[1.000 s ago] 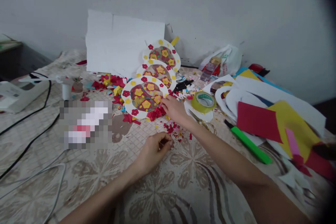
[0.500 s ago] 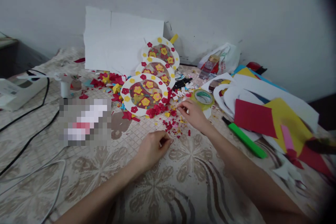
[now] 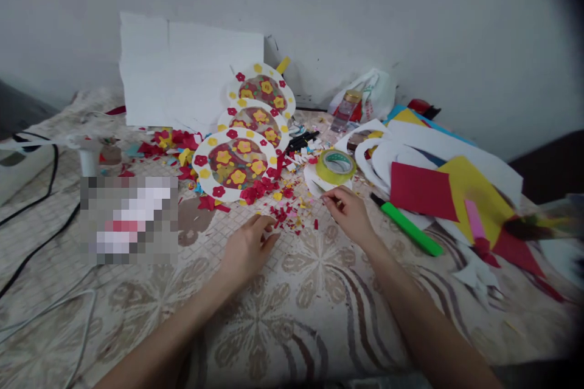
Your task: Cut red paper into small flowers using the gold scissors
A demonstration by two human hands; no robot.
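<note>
My left hand (image 3: 249,248) rests low over the patterned tablecloth, fingers curled, with a small gap between thumb and forefinger and nothing visible in it. Just beyond it lie tiny red and pink paper scraps (image 3: 288,217). My right hand (image 3: 349,214) is closed in a pinch in front of a roll of clear yellowish tape (image 3: 336,167); a thin sliver seems to show at the fingertips, too small to name. Three white paper discs with red and yellow flowers overlap behind the scraps, the nearest disc (image 3: 201,175) lying in front of the other two.
A green box cutter (image 3: 410,228) lies right of my right hand, beside red card (image 3: 422,191) and yellow card (image 3: 474,194). On the left are a white glue gun (image 3: 89,158), cables and a blurred-out item. White board (image 3: 191,73) leans on the wall; a bottle (image 3: 347,110) stands at the back.
The view has swung right. My left thumb and forefinger have parted. My right hand has moved from the edge of the scraps rightward, to just in front of the tape roll.
</note>
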